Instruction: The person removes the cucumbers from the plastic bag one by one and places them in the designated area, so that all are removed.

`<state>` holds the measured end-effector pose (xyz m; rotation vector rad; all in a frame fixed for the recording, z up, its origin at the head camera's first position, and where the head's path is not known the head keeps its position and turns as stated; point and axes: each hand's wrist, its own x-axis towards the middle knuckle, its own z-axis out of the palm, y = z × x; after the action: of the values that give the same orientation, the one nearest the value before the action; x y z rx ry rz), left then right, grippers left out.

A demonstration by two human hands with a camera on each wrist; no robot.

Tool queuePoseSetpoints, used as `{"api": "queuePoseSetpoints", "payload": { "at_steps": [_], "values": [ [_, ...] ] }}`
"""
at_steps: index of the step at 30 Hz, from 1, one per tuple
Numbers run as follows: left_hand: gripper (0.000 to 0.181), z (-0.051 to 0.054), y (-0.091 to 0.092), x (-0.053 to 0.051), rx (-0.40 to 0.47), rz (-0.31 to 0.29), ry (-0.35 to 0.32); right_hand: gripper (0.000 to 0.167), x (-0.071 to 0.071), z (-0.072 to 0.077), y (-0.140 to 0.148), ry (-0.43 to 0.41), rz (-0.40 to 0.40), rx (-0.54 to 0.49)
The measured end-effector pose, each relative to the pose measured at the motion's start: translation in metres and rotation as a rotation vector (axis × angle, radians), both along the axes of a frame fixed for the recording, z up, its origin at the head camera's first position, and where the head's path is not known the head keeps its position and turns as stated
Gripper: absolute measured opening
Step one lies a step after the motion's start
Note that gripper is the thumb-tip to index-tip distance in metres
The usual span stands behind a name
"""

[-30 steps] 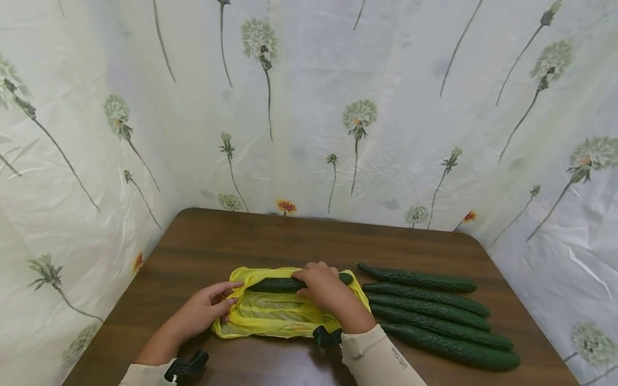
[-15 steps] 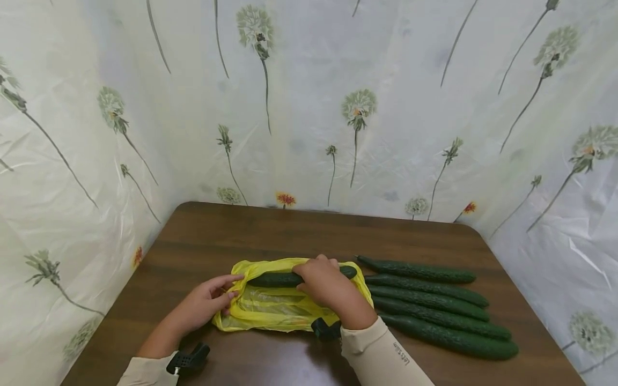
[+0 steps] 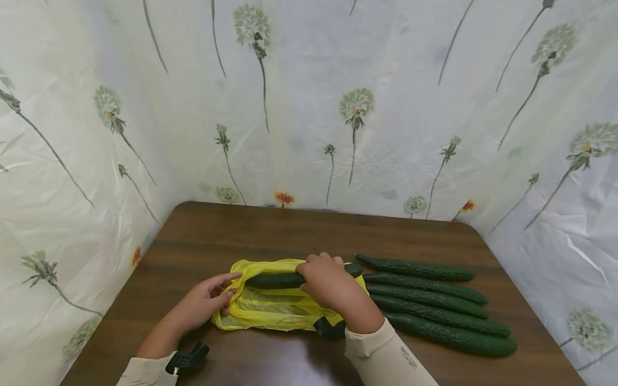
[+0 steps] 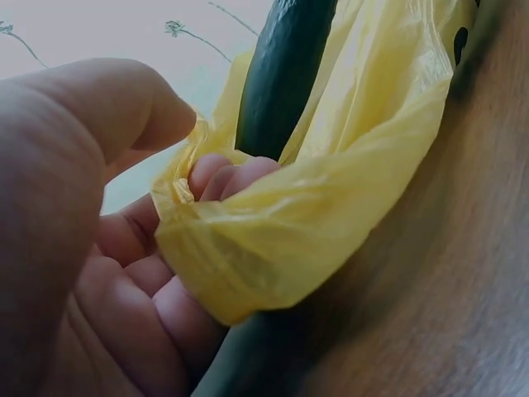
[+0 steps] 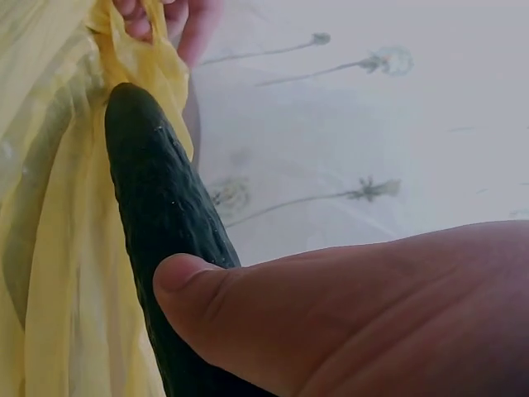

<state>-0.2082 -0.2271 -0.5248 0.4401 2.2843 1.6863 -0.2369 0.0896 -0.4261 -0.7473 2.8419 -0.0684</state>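
Observation:
My right hand (image 3: 333, 289) grips a dark green cucumber (image 3: 275, 280) around its middle, over the opening of a yellow plastic bag (image 3: 270, 320). The thumb (image 5: 186, 277) lies along the bumpy skin in the right wrist view. My left hand (image 3: 200, 304) holds the bag's left edge; its curled fingertips (image 4: 248, 174) show just inside the mouth in the left wrist view. Close to those fingertips is the rounded end of the held cucumber (image 4: 285, 83). The cucumber's other end sticks out past the right hand, at the bag's right edge.
Several more cucumbers (image 3: 439, 309) lie side by side on the brown wooden table (image 3: 232, 230), right of the bag. Their left ends are near the bag and my right forearm. A flower-printed curtain (image 3: 299, 107) hangs behind the table and at both sides.
The gripped cucumber and my right hand have shifted slightly to the right. My left hand stays on the bag's edge. The head view has tilted down a little.

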Motion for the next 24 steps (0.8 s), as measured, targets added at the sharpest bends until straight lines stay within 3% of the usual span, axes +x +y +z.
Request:
{"api": "queuePoseSetpoints", "payload": {
  "at_steps": [10, 16, 24],
  "values": [
    [0.049, 0.0, 0.002, 0.0, -0.018, 0.027, 0.008, 0.032, 0.011, -0.003, 0.024, 0.008, -0.049, -0.043],
    [0.048, 0.004, 0.002, 0.001, -0.015, 0.034, 0.016, 0.039, 0.021, -0.007, 0.043, -0.008, -0.092, -0.124],
    [0.048, 0.004, 0.001, 0.0, -0.035, 0.057, 0.009, 0.042, 0.033, -0.014, 0.062, 0.061, -0.113, -0.16]
  ]
}}
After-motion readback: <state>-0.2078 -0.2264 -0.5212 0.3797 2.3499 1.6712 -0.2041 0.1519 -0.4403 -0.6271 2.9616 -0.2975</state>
